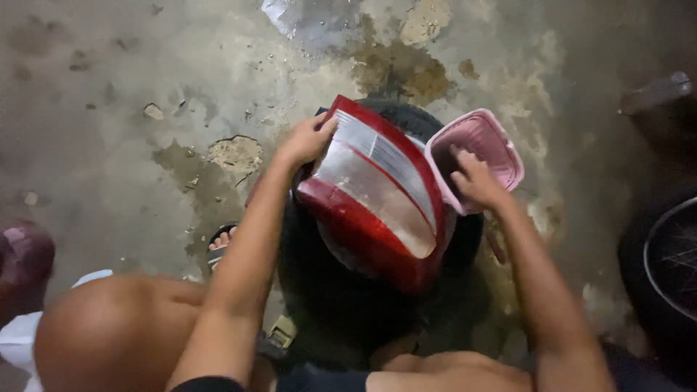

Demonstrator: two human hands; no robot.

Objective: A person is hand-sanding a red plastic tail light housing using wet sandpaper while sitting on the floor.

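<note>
Bare knees (109, 327) of the squatting person fill the bottom of the view, with both arms reaching forward over a black tyre (327, 290) lying on the stained, cracked concrete floor (109, 109). On the tyre rests a red and clear tail lamp (377, 196), tilted. The left hand (308, 138) curls its fingers over the lamp's upper corner, gripping the edge. The right hand (475, 178) dips its fingers into a pink tub (483, 145) just beside the lamp; whether they pinch anything cannot be told. The lamp looks poorly seated, so a slack left grip could let it slide off onto the concrete and crack. The tub, leaning on the tyre's edge, could tip under the right hand's push.
</note>
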